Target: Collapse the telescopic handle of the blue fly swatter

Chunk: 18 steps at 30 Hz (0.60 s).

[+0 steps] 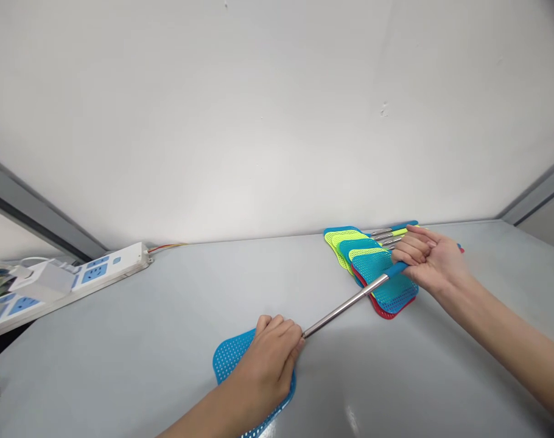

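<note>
A blue fly swatter lies across the table, its perforated plastic head [229,359] under my left hand [268,365] and its steel shaft [345,307] running up to the right. My left hand covers the neck of the head, fingers curled at the base of the shaft. My right hand [430,261] is closed around the swatter's blue grip [396,269]. Just left of that hand lies a stack of overlapping fly swatters [386,286] in blue, yellow-green and red, their steel handles pointing right. My right hand partly hides the stack's handles.
The grey tabletop [167,316] meets a white wall [277,121] at the back. A white power strip [94,274] with blue panels lies at the left, a white adapter [44,281] plugged into it. A thin red-and-yellow wire [167,246] runs along the wall's foot.
</note>
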Each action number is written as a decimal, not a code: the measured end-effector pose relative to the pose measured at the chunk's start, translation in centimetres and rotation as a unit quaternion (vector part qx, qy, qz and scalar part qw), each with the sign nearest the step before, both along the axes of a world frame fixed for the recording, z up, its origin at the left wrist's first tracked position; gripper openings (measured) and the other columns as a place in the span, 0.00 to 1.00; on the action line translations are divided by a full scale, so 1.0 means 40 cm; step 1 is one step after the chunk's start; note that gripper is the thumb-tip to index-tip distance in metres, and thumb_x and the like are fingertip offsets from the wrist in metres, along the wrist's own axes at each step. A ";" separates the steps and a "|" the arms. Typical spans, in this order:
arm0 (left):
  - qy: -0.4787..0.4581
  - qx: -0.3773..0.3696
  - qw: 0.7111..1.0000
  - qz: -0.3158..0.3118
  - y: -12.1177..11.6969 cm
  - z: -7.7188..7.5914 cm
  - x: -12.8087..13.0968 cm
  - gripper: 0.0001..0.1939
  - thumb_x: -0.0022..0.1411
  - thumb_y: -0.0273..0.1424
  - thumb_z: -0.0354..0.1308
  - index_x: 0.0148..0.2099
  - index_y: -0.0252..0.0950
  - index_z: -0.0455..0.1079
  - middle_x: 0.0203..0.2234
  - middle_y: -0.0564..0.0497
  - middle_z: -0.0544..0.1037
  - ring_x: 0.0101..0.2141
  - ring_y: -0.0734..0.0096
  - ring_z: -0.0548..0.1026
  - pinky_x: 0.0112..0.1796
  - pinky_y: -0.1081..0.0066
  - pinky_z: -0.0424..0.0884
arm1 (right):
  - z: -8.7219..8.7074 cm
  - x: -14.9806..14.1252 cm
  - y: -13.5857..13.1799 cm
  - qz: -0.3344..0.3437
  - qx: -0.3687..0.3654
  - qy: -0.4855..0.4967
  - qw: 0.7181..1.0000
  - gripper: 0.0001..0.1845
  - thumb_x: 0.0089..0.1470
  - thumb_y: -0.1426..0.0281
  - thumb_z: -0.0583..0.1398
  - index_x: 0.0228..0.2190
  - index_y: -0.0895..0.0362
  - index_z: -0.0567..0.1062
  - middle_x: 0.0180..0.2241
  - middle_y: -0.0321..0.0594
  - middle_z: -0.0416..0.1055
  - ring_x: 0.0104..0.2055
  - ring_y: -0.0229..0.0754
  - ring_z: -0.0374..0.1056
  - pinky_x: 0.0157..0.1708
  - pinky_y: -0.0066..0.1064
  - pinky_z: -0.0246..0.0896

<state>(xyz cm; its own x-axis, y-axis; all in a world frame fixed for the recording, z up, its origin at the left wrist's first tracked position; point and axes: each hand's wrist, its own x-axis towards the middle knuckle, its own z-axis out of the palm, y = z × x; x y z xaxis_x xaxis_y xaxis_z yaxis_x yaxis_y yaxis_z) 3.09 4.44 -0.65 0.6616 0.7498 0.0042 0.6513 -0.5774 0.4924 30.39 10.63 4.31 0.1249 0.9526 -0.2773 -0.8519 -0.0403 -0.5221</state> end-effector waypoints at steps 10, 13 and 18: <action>0.010 0.004 1.000 0.003 0.001 0.001 0.000 0.13 0.63 0.27 0.33 0.25 0.36 0.45 0.22 0.56 0.58 0.26 0.74 0.54 0.33 0.69 0.54 | -0.003 -0.020 -0.009 -0.017 0.007 0.002 1.000 0.20 0.50 0.78 0.46 0.18 0.55 0.37 0.13 0.27 0.30 0.13 0.31 0.29 0.09 0.25 0.34; 0.009 0.002 1.000 0.002 0.000 0.002 0.000 0.13 0.63 0.27 0.33 0.25 0.36 0.45 0.22 0.56 0.58 0.26 0.74 0.55 0.33 0.69 0.54 | -0.005 -0.022 -0.010 -0.009 0.013 -0.002 1.000 0.20 0.50 0.77 0.46 0.17 0.55 0.37 0.13 0.27 0.29 0.13 0.31 0.29 0.09 0.25 0.34; 0.006 0.005 1.000 0.004 -0.004 0.008 -0.001 0.13 0.63 0.27 0.34 0.25 0.36 0.47 0.22 0.56 0.59 0.26 0.73 0.56 0.33 0.69 0.54 | -0.007 -0.022 -0.007 -0.008 0.015 -0.001 1.000 0.20 0.50 0.77 0.46 0.18 0.56 0.37 0.13 0.27 0.29 0.13 0.31 0.29 0.09 0.26 0.34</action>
<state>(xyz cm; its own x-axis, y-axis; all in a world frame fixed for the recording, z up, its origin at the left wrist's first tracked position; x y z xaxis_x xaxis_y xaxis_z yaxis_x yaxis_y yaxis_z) 3.07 4.28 -0.34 0.6553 0.7553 0.0039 0.6617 -0.5766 0.4792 29.50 10.35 4.03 0.1403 0.9585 -0.2483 -0.8511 -0.0114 -0.5250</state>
